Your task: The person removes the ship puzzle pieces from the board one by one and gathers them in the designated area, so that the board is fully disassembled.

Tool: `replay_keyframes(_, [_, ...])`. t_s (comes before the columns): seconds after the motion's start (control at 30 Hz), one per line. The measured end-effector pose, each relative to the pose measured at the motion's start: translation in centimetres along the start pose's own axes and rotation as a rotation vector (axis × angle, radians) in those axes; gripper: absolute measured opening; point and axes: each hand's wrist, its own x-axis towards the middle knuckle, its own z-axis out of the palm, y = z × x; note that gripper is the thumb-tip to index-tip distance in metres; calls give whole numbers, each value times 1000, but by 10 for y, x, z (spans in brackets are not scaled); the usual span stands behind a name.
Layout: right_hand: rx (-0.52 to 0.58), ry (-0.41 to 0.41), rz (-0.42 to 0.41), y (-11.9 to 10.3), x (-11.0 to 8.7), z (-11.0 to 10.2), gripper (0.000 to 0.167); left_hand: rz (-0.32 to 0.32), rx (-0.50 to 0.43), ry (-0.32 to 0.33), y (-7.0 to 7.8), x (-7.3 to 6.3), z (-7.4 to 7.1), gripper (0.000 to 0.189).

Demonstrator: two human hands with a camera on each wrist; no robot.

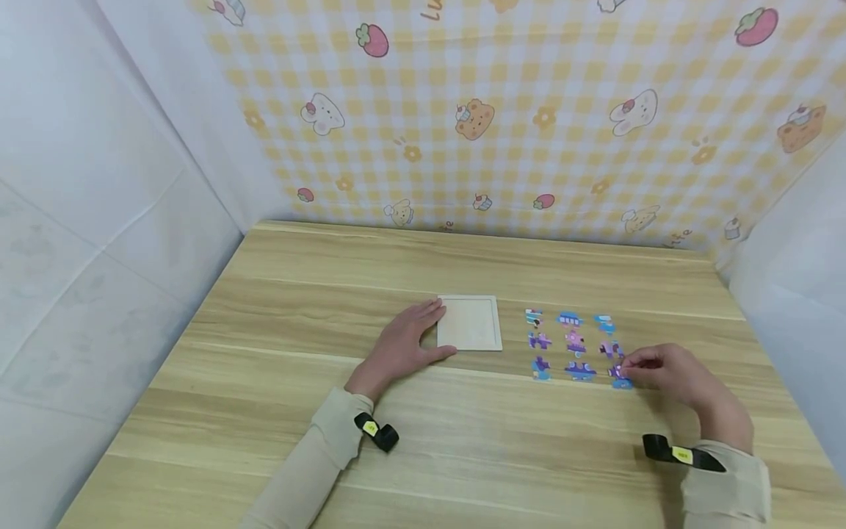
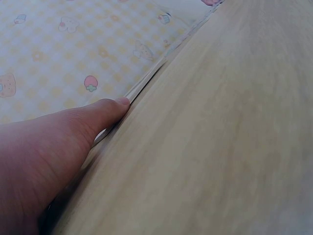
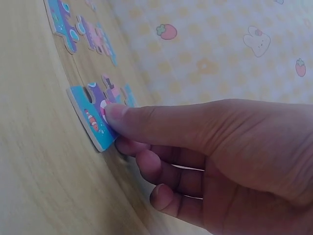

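Observation:
At the left side of a square, pale wooden puzzle tray (image 1: 468, 323), my left hand (image 1: 405, 345) rests with its fingers spread. Its fingertips touch the upper left corner and its thumb lies by the lower edge; in the left wrist view the thumb (image 2: 105, 115) is against the thin rim. My right hand (image 1: 681, 382) pinches the near right jigsaw piece (image 3: 88, 117) between thumb and fingers. That piece is blue and purple with an orange-and-white fish; whether it is off the table, I cannot tell. The tray's inside shows bare wood.
Several other jigsaw pieces (image 1: 575, 342), blue, purple and pink, lie apart in rows between the tray and my right hand. The wood-grain table (image 1: 277, 323) meets a yellow checked cloth (image 1: 436, 169) at the back. White sheeting (image 1: 99, 220) stands along the left side.

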Motion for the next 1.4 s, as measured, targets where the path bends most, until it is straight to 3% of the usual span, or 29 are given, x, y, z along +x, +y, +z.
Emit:
replay_keyframes(0.57, [-36,49,4,-6,2,1,6,14,-1,-13,1,0,-4,85])
replay_keyframes(1.4, [-4,33,14,1,-2,2,8,11,-8,-5,2,-2,-2,85])
